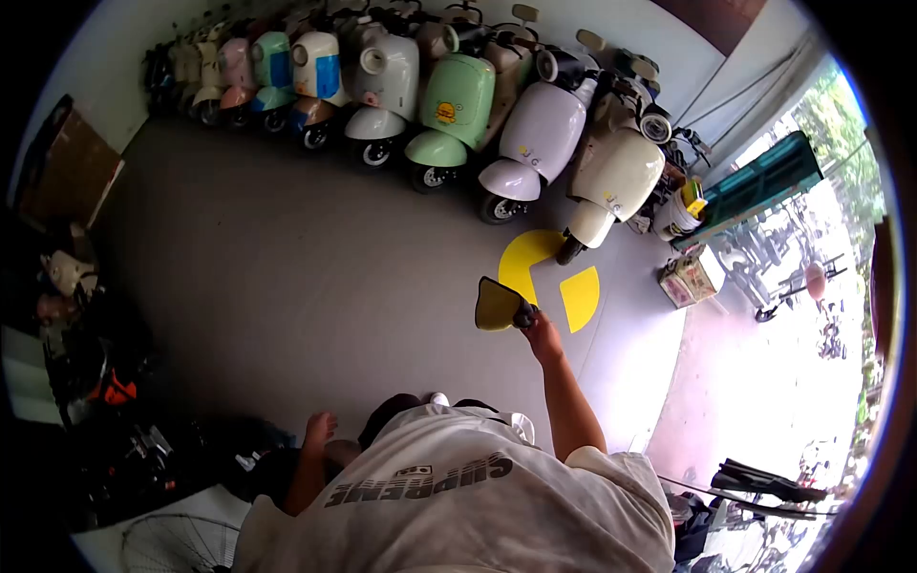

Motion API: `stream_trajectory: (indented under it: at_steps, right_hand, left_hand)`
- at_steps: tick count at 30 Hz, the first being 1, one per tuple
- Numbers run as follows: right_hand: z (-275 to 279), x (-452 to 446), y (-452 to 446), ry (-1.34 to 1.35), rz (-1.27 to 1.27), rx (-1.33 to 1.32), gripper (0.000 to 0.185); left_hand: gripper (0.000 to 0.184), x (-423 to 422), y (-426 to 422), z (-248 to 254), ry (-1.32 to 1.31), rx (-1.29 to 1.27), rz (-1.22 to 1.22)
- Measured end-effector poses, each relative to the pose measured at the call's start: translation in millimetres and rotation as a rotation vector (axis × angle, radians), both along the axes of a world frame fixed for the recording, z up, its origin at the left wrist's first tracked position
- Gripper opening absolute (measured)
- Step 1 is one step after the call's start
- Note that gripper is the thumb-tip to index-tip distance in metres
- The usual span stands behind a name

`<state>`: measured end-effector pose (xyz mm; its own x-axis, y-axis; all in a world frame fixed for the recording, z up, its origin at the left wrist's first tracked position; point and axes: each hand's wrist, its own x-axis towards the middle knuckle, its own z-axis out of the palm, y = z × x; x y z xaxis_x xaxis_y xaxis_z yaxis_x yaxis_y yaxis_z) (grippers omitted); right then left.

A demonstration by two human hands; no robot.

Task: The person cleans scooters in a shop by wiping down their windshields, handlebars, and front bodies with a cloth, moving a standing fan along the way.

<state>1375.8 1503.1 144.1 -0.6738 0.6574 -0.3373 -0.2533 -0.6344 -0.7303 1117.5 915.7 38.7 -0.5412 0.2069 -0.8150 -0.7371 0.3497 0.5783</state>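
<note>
My right hand [543,336], stretched out in front of me, is closed around the short dark grip of a dark-rimmed, scoop-shaped piece [501,306]. This piece has a flat brownish face and flares wider away from my fingers; its exact kind is unclear. Below it lies the grey floor [315,277], beside a yellow floor marking [517,263]. My left hand [322,427] hangs low at my side, near dark clutter on the left. Its small fingers look loosely apart, with nothing visible in them.
A row of scooters lines the far wall, with a green scooter [457,105], a lilac scooter [544,134] and a cream scooter [619,172] nearest. A white bucket [675,220] and a printed box [690,278] stand right, by the bright doorway. A wire fan guard [177,546] is lower left.
</note>
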Motion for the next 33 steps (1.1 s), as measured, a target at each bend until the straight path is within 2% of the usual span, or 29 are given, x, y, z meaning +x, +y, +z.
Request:
stream_trajectory:
  at_steps: [1,2,4,5,7,9,11,13,15,17,19,21,24,26,27,28,32,33]
  right_hand:
    - [5.6,-3.0,8.7,0.006,-0.033,-0.003,0.033]
    - [13.7,-7.5,16.3,0.035,-0.066,-0.026,0.032]
    - [35.5,-16.4,30.3,0.066,-0.128,-0.041,0.031]
    - [47.4,-22.4,36.2,0.060,-0.156,-0.053,0.029]
    - [48.9,-33.1,59.4,0.059,-0.208,-0.061,0.028]
    - [29.6,-34.2,96.7,0.495,-0.002,-0.178,0.024]
    - [40.8,-59.0,114.8,0.419,-0.097,-0.206,0.022]
    - [57.9,-89.3,127.4,0.214,-0.362,-0.225,0.023]
    - [54.3,-103.2,150.2,0.266,-0.381,-0.230,0.024]
    - [64.2,-119.0,172.9,0.499,-0.277,-0.202,0.024]
    - [58.8,-131.0,193.6,0.420,-0.367,-0.239,0.028]
    - [51.2,-140.0,217.1,0.346,-0.443,-0.264,0.032]
    - [29.7,-149.7,257.7,0.341,-0.485,-0.253,0.031]
    - [-0.9,-149.2,290.7,0.766,-0.237,-0.210,0.030]
    - [-6.0,-150.5,302.8,0.762,-0.231,-0.218,0.030]
    - [7.1,-162.2,312.2,0.516,-0.422,-0.294,0.023]
    - [122.9,-230.3,343.3,0.052,-0.726,-0.417,0.027]
    - [104.1,-226.4,362.4,0.051,-0.727,-0.419,0.027]
  left_hand:
    - [0.026,-19.9,29.4,6.9,0.052,-0.154,-0.071]
    - [0.026,-42.4,44.9,-6.7,0.060,-0.152,-0.104]
    - [0.034,-86.2,81.6,-33.5,0.005,-0.223,-0.457]
    - [0.034,-101.9,108.2,-27.6,0.010,-0.221,-0.484]
    - [0.038,-127.5,167.5,-18.5,-0.056,-0.400,-0.644]
    - [0.039,-158.1,222.7,-24.2,-0.030,-0.348,-0.676]
    - [0.040,-200.9,265.2,-37.1,-0.017,-0.309,-0.711]
    - [0.040,-242.7,316.1,-58.8,0.101,-0.299,-0.857]
    - [0.035,-280.3,388.9,-37.5,0.083,-0.300,-0.966]
    - [0.028,-316.7,453.7,-27.9,0.231,-0.264,-1.083]
    - [0.024,-362.7,508.0,-44.8,0.355,-0.163,-1.219]
    - [0.026,-386.7,572.7,-15.1,0.468,-0.219,-1.236]
    - [0.025,-425.1,649.9,-34.5,0.556,-0.076,-1.183]
    - [0.024,-431.9,690.2,-32.8,0.526,-0.036,-1.166]
    - [0.023,-431.6,699.8,-31.9,0.487,-0.005,-1.148]
    - [0.022,-433.9,708.1,-41.4,0.475,-0.028,-1.157]
    - [0.022,-436.2,720.1,-45.9,0.386,-0.153,-1.168]
    - [0.023,-434.8,727.2,-44.5,0.352,-0.166,-1.161]
